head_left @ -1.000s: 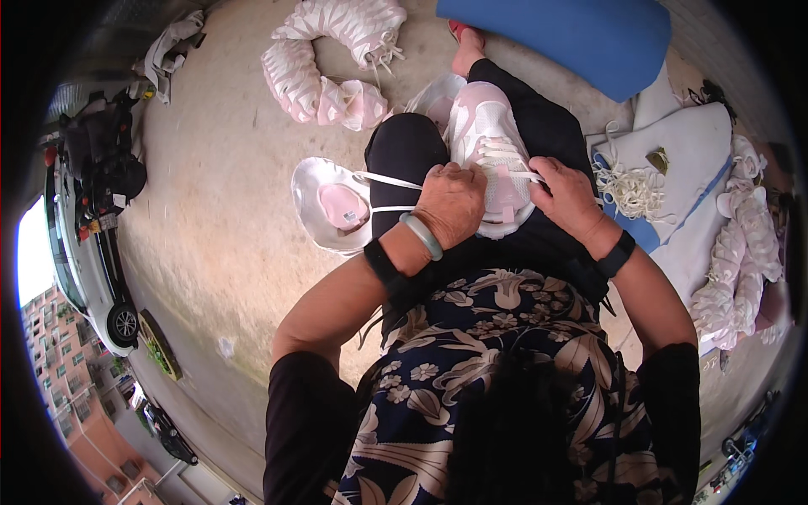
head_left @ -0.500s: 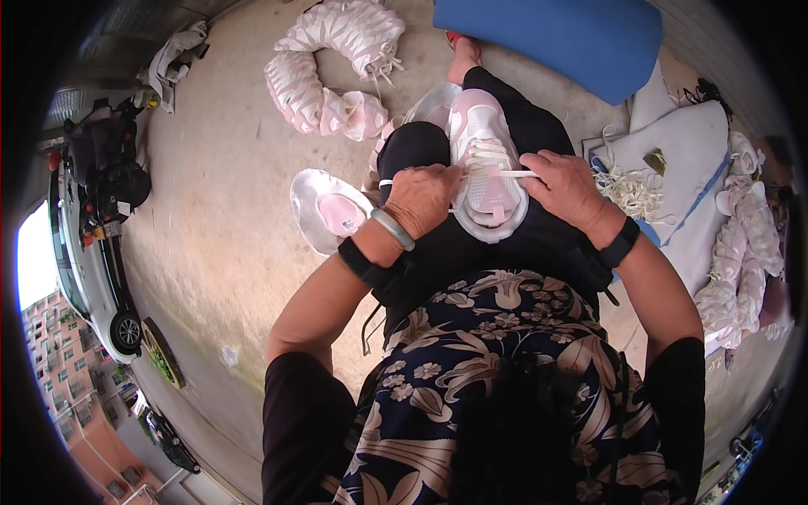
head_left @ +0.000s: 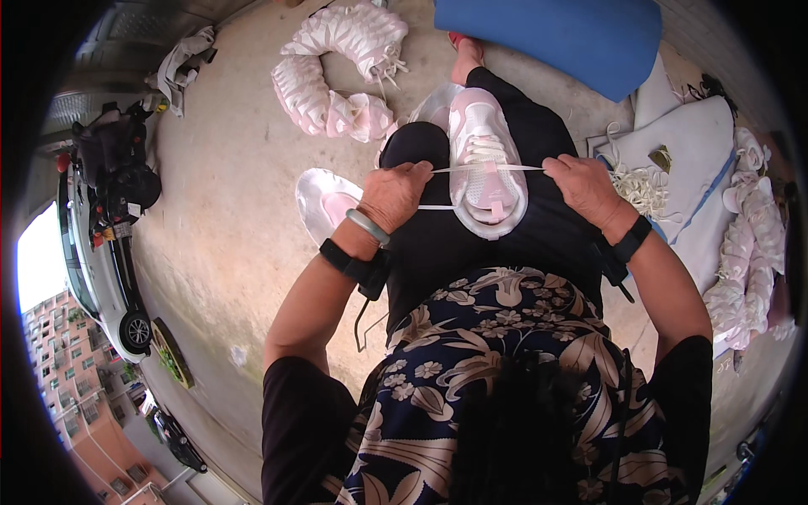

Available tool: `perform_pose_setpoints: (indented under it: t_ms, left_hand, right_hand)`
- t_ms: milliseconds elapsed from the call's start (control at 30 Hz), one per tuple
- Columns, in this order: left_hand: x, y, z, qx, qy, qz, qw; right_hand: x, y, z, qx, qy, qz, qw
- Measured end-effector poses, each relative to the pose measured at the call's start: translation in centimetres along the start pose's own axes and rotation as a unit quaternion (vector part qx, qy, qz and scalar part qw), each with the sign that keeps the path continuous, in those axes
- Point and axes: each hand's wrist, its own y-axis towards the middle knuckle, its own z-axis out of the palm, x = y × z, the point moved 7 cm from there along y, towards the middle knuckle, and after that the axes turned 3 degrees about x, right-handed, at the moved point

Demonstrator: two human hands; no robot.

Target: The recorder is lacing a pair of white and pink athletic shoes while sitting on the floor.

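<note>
A pink and white sneaker upper (head_left: 481, 143) rests on my lap between my thighs, its opening toward my body. A white shoelace (head_left: 510, 167) is stretched nearly straight across it. My left hand (head_left: 396, 195) is closed on the lace to the left of the shoe, above my dark-trousered thigh. My right hand (head_left: 581, 187) pinches the lace on the other side. Below, another stretch of white lace runs from my left hand to the shoe's edge. Part of the lacing on the tongue shows above the taut lace.
Left of my knee lies another pale upper (head_left: 324, 206). A curved row of nested uppers (head_left: 328, 101) lies on the concrete floor. To the right, a heap of loose laces (head_left: 641, 189) sits on a pale sheet (head_left: 694, 151); more uppers (head_left: 745, 244) are stacked beyond. A blue roll (head_left: 555, 38) lies ahead.
Both hands have drawn apart, the left one leftward and the right one slightly rightward. The lace between them now stretches wide and taut over the shoe.
</note>
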Motion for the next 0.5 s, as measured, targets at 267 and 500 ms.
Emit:
perform_pose_setpoints:
  t_ms: [267,500]
  left_hand:
    - [8.2,-6.3,-4.6,-0.027,0.045,-0.023,0.998]
    - [18.3,-14.1,-13.0,-0.078,0.132,-0.182,0.971]
  right_hand:
    - [-10.6,-9.8,-4.6,-0.044,-0.067,0.089,0.993]
    - [-19.2,-16.6,-13.5,-0.051,-0.251,0.134,0.957]
